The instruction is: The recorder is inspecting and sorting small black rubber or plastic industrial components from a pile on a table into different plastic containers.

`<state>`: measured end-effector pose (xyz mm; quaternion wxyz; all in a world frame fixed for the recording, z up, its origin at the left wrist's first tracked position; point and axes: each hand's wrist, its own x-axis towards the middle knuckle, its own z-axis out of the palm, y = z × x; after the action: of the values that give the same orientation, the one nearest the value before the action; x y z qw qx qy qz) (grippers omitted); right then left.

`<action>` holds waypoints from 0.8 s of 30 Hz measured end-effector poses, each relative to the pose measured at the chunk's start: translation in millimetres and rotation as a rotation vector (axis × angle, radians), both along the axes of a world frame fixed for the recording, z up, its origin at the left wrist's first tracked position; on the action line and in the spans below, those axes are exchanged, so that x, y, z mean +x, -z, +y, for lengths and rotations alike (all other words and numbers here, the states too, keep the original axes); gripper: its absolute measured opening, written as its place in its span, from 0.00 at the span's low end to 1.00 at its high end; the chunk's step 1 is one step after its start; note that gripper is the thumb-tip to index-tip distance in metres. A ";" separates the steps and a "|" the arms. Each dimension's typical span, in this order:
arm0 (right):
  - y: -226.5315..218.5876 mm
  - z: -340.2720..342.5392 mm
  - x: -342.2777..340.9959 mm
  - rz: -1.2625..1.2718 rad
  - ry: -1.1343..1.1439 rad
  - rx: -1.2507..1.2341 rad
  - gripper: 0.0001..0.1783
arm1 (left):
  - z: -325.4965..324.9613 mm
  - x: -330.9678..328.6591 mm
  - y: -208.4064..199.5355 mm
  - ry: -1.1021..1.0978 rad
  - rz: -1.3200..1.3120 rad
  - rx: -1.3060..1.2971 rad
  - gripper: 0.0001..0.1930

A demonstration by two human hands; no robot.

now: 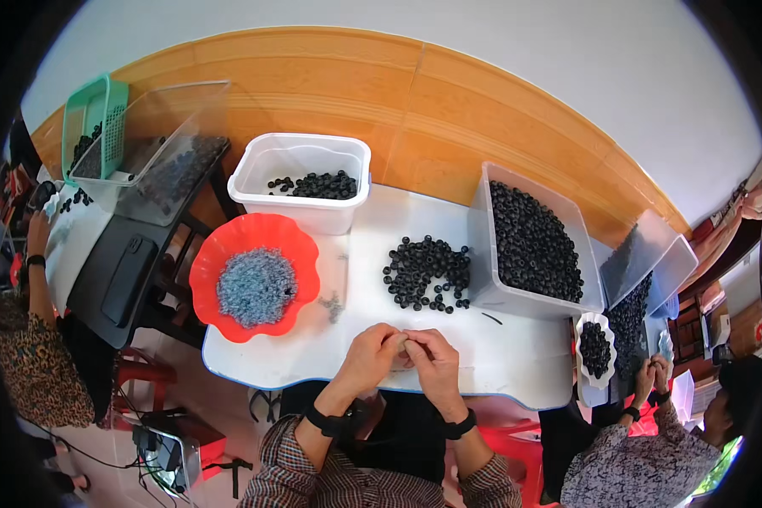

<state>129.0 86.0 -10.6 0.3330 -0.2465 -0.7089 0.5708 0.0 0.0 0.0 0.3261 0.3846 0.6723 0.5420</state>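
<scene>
My left hand (367,357) and my right hand (434,362) meet over the near edge of the white table (262,364). Thumbs and fingertips of both are pinched together, almost touching. Whatever they pinch is too small and covered to make out. Just beyond them lies a loose pile of small black round pieces (427,269), some with holes. To the left, a red scalloped bowl (205,275) holds a heap of tiny translucent bluish pieces (256,286). A few similar pieces (330,306) lie beside the bowl.
At the back stands a white tub (299,212) with some black pieces. A translucent bin (525,303) full of them stands right of the pile. Co-workers sit at both sides: one person's arm (38,279) at left, another's hands (649,377) at right near a white dish (584,372).
</scene>
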 end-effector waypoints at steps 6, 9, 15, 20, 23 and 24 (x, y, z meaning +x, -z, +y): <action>3.4 7.5 12.0 -0.003 0.099 0.014 0.06 | 16.6 4.0 6.6 -0.069 0.172 0.102 0.10; 1.0 9.1 11.9 -0.024 0.173 -0.060 0.05 | 30.6 -3.9 1.5 -0.165 0.438 0.151 0.09; 7.2 11.0 11.2 -0.026 0.202 -0.063 0.06 | 49.9 -7.3 -2.0 -0.142 0.593 0.060 0.10; 8.0 12.2 10.7 -0.024 0.215 -0.062 0.06 | 52.3 -7.6 -9.5 -0.091 0.557 -0.111 0.14; 6.8 11.4 8.9 -0.024 0.215 -0.065 0.06 | 51.6 -9.2 -2.7 -0.115 0.597 -0.077 0.14; 7.1 11.6 9.1 -0.026 0.216 -0.066 0.06 | 52.1 -8.6 -3.1 -0.114 0.596 -0.078 0.14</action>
<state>138.1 97.6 -17.7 0.3751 -0.3394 -0.6634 0.5513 -8.6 52.1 3.1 0.0981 0.4757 0.7791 0.3964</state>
